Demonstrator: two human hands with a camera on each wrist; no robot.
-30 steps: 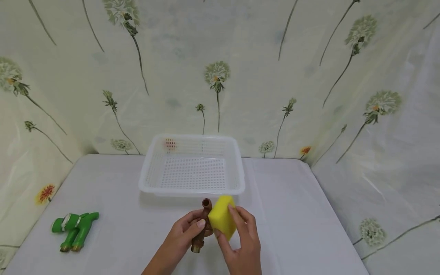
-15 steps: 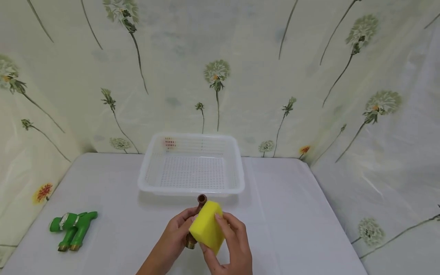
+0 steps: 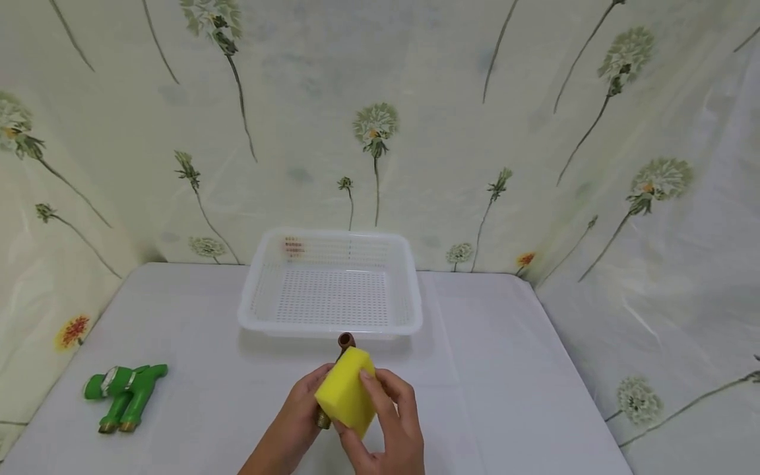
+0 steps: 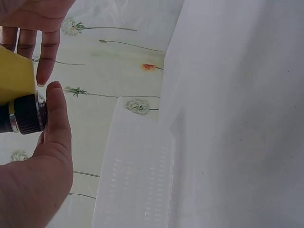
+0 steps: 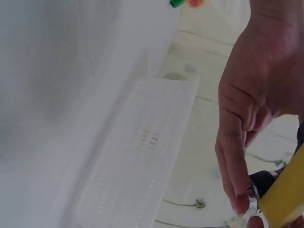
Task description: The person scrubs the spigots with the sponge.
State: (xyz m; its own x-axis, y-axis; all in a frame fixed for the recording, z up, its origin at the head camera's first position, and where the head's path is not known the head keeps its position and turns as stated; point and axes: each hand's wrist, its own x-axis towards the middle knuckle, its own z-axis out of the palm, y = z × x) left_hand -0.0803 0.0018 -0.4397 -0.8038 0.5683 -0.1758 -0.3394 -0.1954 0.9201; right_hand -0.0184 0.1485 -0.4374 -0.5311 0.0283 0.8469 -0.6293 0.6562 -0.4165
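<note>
My left hand [image 3: 297,415] grips a brown tap [image 3: 346,341] whose spout points up and away and whose brass threaded end shows below. The right hand [image 3: 396,422] pinches a yellow sponge [image 3: 350,389] between thumb and fingers. In the head view the sponge overlaps the middle of the tap and hides most of its body and some left fingers. A dark ribbed knob with a silver rim [image 4: 29,114] shows between the left thumb and fingers in the left wrist view, with the sponge right against it. Both hands are over the front middle of the table.
Behind the hands stands a white perforated plastic basket [image 3: 329,327]. Two green taps [image 3: 127,396] with brass threaded ends lie side by side at the left of the white-covered table [image 3: 505,382]. A dandelion-patterned sheet [image 3: 439,145] encloses the back and sides.
The sponge has moved left, from beside the tap to over its middle. Both hands have shifted slightly left with it. Basket and green taps have stayed in place.
</note>
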